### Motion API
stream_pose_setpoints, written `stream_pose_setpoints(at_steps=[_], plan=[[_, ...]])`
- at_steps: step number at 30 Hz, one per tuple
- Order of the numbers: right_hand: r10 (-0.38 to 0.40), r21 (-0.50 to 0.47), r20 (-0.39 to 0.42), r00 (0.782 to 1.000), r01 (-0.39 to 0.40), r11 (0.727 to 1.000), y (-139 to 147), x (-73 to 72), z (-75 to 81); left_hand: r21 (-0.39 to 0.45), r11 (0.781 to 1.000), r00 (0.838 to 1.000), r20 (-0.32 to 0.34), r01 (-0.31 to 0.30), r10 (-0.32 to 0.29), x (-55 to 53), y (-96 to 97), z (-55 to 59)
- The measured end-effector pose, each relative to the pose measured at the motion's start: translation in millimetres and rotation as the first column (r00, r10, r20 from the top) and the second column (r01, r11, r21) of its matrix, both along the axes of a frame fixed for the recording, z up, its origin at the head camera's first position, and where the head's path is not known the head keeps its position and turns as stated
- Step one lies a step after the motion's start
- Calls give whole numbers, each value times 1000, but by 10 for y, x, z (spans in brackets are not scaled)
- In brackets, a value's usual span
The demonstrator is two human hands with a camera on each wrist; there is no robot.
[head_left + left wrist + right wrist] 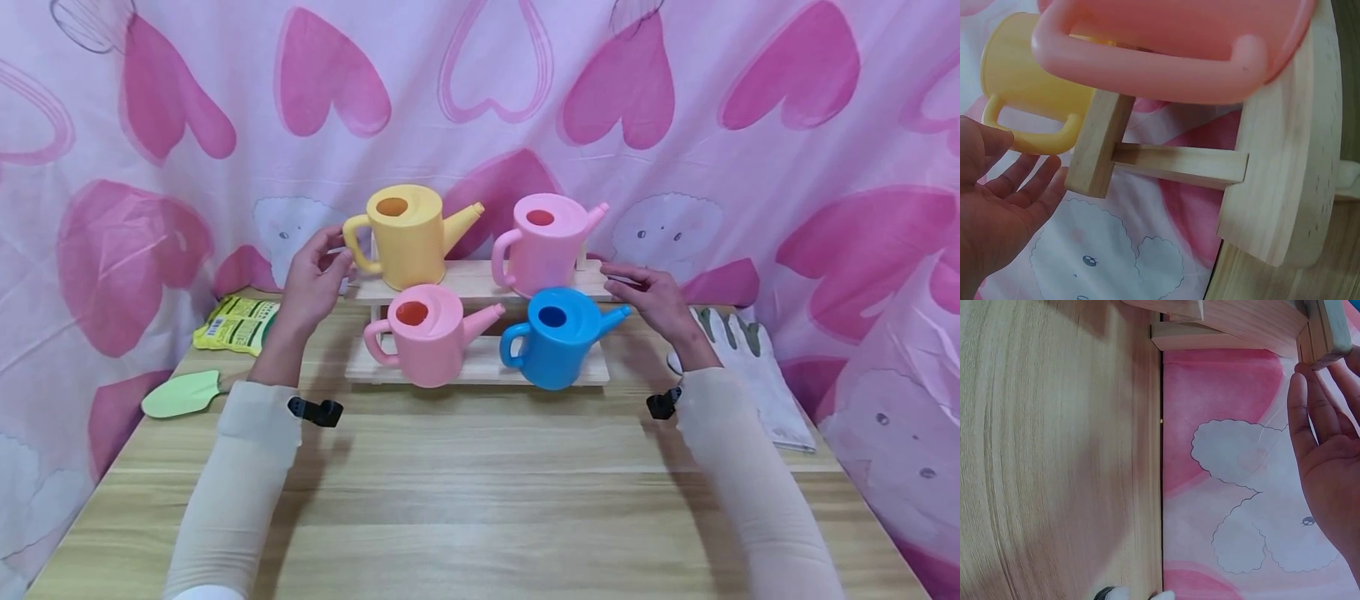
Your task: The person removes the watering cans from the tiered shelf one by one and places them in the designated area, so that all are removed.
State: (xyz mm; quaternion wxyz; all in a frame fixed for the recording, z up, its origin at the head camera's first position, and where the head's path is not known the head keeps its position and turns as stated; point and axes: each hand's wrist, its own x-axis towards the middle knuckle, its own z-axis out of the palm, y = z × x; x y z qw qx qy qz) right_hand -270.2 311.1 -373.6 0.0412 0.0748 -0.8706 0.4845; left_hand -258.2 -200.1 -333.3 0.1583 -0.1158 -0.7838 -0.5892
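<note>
A two-tier wooden stand point(480, 367) holds several toy watering cans. On its upper board are a yellow watering can point(412, 237) at left and a light pink one point(546, 250) at right. The lower board carries a coral pink watering can point(429, 342) and a blue watering can point(558, 350). My left hand point(315, 279) is beside the yellow can's handle point(1038, 140) and the upper board's left end, fingers loosely spread; whether the thumb touches the handle I cannot tell. At the upper board's right end, my right hand point(652, 302) touches the wood with nearly straight fingertips point(1300, 384).
On the table's left lie a yellow-green packet point(236, 325) and a light green trowel point(182, 394). White and grey gloves point(757, 375) lie at the right. A pink heart-patterned curtain point(480, 83) hangs close behind the stand.
</note>
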Motion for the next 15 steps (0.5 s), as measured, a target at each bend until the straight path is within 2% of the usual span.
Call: stream_pose_setpoints(at_steps=[7,15], plan=[[-13,-3,8,1000,13,1000,-11,-14,-8,-7,1000,999,47,-9,10,-12,9,-29],[-31,-15,2,1000,31,999,-28,-18,-14,13,1000,998,61,7,-8,-30,7,-38]])
